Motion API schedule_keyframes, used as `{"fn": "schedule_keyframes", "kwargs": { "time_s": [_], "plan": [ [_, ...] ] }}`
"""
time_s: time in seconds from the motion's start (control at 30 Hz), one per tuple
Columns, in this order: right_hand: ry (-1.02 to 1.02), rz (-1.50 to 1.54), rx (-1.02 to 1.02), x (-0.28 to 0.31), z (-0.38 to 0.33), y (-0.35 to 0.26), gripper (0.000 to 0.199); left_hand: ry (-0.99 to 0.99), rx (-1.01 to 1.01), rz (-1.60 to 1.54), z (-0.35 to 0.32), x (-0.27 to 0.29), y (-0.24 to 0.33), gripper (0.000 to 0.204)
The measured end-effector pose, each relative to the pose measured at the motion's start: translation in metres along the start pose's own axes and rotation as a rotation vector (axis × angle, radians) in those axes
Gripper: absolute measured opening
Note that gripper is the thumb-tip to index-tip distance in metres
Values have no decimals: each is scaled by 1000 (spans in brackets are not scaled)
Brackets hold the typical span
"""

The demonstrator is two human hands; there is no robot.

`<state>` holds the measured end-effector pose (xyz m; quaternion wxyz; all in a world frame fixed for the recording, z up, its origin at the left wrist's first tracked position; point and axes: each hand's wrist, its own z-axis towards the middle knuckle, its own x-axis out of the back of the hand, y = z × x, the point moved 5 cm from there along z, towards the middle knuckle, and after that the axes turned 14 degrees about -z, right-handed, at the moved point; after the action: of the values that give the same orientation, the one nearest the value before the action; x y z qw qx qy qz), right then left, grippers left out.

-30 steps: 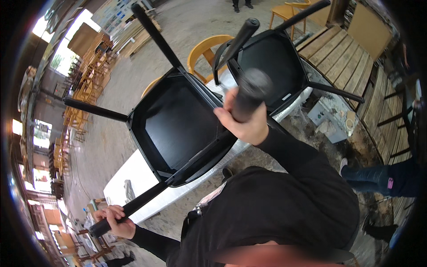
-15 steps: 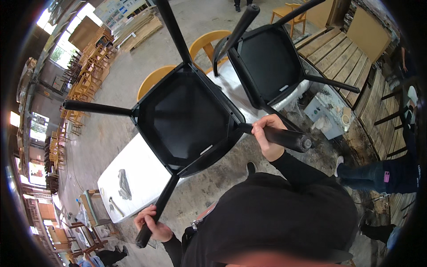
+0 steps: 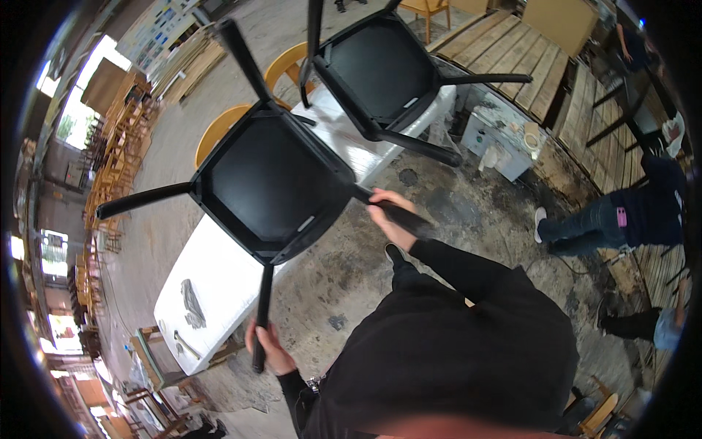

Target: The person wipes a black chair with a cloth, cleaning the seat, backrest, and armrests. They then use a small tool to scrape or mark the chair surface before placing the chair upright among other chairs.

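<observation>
A black chair [image 3: 270,179] is upside down over the white-covered table [image 3: 208,267], its seat's underside facing up and its legs pointing outward. My left hand [image 3: 276,355] is closed around the chair leg nearest my left side, close to its tip. My right hand [image 3: 393,222] grips another leg on the right, near the seat corner; that leg's end is blurred. Beyond my right hand, a second black chair [image 3: 380,69] lies upside down on the table's far part. A grey crumpled cloth or glove [image 3: 192,304] and a hammer-like tool [image 3: 187,344] rest on the table's near left end.
Yellow-brown wooden chairs [image 3: 219,135] stand behind the table. A stained grey box [image 3: 504,135] sits at its right, beside slatted wooden platforms [image 3: 504,55]. A co-worker in dark clothes [image 3: 607,212] stands at the right. Rows of wooden chairs [image 3: 117,161] line the left.
The whole view has shifted, moving both chairs left in the picture. The held chair looks slightly turned, and my right hand has come closer to the left. Both hands keep their legs.
</observation>
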<state>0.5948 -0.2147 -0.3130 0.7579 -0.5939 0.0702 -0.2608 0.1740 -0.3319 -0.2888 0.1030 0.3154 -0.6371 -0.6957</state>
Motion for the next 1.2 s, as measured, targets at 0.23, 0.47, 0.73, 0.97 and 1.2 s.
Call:
{"fn": "schedule_keyframes", "kwargs": {
  "time_s": [0.23,0.47,0.73,0.97,1.2],
  "plan": [
    [-85,120,-89,-49,56,16,18,-94,39,92,72,-21,-13,36],
    [-92,50,29,-26,59,62,22,77,146,174,25,-29,-73,34],
    [-82,118,67,-47,74,83,23,43,144,72,43,-34,-88,42],
    [-472,201,-1212,-71,9,69,50,37,147,309,32,-10,-90,56],
    [-2028,1115,476,-73,-78,-222,31,-7,594,-200,22,-8,-32,61]
  ]
}}
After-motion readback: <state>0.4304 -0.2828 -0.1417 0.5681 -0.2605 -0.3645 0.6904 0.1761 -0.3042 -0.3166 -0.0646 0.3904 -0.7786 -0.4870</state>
